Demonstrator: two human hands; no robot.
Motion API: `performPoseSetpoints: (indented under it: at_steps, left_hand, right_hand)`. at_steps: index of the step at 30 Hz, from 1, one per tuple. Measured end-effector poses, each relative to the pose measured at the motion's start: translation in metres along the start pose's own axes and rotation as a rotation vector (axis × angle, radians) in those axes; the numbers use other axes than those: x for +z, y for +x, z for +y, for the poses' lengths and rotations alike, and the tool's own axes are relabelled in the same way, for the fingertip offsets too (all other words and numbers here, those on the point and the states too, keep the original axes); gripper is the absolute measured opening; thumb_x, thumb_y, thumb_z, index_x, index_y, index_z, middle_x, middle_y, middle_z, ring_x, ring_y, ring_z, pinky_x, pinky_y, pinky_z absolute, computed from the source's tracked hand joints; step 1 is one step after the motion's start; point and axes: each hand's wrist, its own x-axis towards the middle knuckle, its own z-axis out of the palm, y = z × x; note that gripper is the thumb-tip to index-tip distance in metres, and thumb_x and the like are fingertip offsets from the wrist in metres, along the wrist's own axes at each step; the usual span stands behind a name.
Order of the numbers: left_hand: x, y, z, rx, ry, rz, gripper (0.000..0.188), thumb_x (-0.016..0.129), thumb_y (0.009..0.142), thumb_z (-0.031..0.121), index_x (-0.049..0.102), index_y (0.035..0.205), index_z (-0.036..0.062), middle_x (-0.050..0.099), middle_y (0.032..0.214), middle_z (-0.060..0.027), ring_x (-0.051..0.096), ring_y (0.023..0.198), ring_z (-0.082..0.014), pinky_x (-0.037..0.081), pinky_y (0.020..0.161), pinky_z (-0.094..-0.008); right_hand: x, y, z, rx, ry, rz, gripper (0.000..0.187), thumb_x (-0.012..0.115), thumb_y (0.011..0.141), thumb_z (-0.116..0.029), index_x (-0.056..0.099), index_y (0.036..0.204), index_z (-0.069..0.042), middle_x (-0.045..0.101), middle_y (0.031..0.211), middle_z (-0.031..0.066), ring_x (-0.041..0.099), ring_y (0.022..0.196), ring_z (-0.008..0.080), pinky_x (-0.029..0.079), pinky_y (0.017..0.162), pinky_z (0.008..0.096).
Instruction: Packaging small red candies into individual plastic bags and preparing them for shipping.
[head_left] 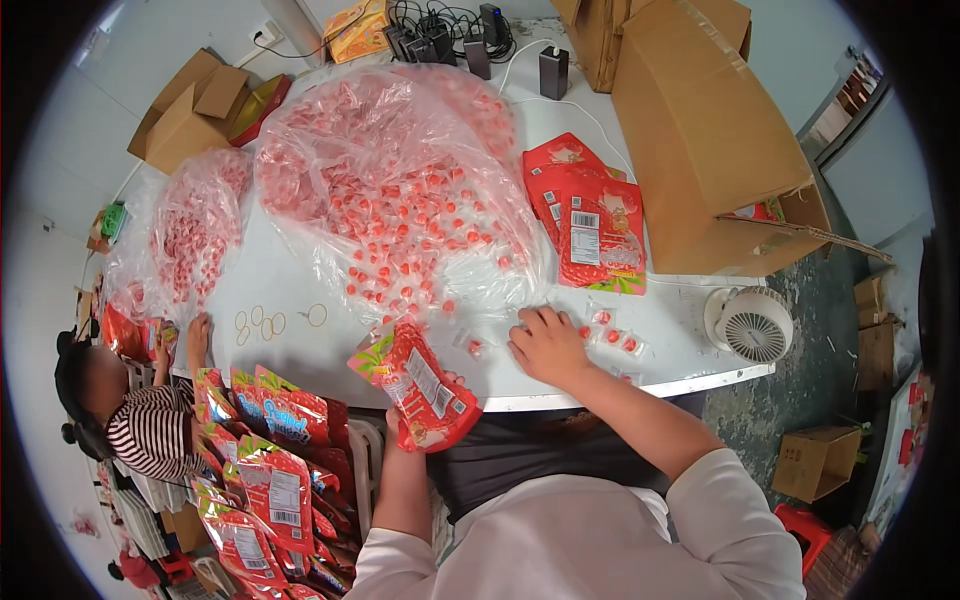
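My left hand (pixel 394 428) grips a red pouch (pixel 428 388) with green at one end, tilted over the table's front edge. Most of that hand is hidden behind the pouch, and its fingertips show at the right side. My right hand (pixel 548 345) rests on the white table (pixel 400 340), palm down, with its fingers apart. Just right of it lie a few small clear-wrapped red candies (pixel 622 340), and another wrapped candy (pixel 474 346) sits between the pouch and this hand. Beyond both hands, a big clear plastic bag (pixel 390 180) spreads open, full of such candies.
Flat red pouches (pixel 600 225) are stacked back right, beside a large cardboard box (pixel 705 140). A small white fan (pixel 755 325) stands at the right edge. Rubber bands (pixel 262 322) lie left. Many filled pouches (pixel 275 490) stand at lower left, near a person in stripes (pixel 155 425).
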Motion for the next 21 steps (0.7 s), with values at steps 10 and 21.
performPoseSetpoints:
  at_steps: [10, 21]
  left_hand:
    - [0.110, 0.032, 0.022, -0.290, 0.923, 0.401, 0.084, 0.082, 0.066, 0.001, 0.042, 0.139, -0.0010, 0.062, 0.117, -0.0059, 0.062, 0.102, -0.0175, 0.050, 0.091, -0.0351]
    - [0.139, 0.093, -0.049, -0.229, 2.109, 0.324, 0.089, 0.086, 0.064, 0.027, 0.044, 0.138, 0.0008, 0.058, 0.124, -0.0234, 0.056, 0.115, -0.0385, 0.047, 0.097, -0.0444]
  right_hand:
    - [-0.009, 0.034, 0.058, -0.043, 0.311, 0.298, 0.018, 0.074, 0.069, -0.009, 0.056, 0.073, -0.010, 0.058, 0.073, 0.0031, 0.059, 0.062, 0.0196, 0.047, 0.054, 0.0348]
    - [-0.096, 0.043, 0.077, 1.144, 2.256, 0.310, 0.018, 0.068, 0.086, -0.024, 0.060, 0.091, -0.008, 0.064, 0.076, 0.0043, 0.059, 0.063, 0.0133, 0.038, 0.047, 0.0232]
